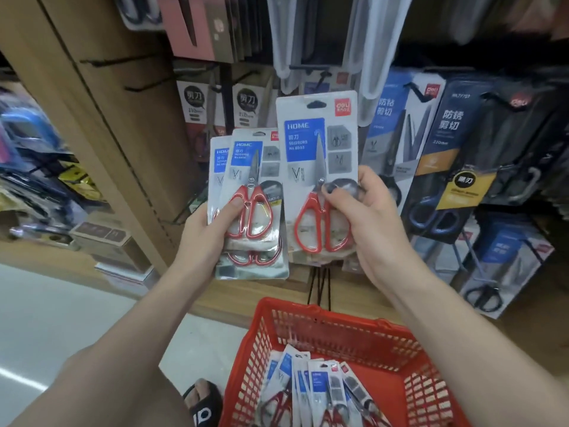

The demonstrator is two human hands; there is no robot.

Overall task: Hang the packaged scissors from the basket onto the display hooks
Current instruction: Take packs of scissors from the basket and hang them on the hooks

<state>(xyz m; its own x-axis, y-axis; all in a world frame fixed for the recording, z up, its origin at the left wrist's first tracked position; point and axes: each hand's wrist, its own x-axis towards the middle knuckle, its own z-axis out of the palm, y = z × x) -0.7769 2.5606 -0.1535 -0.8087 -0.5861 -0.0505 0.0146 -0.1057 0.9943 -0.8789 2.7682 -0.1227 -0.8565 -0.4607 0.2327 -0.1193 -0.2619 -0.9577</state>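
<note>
My right hand (366,220) grips one pack of red-handled scissors (317,155) by its lower right edge, upright in front of the display. My left hand (209,232) holds a small stack of the same packs (246,180), fanned slightly, just to the left. Both are level with the lower rows of the rack. A red plastic basket (332,331) sits below my arms with several more packs (311,392) lying in it. Bare black hooks (117,60) stick out of the wooden panel at the upper left.
Packs of other scissors (455,155) hang on the rack to the right and above. A wooden side panel (92,124) stands at the left, with blurred shelves beyond it. My foot in a black slipper (203,402) is beside the basket on a pale floor.
</note>
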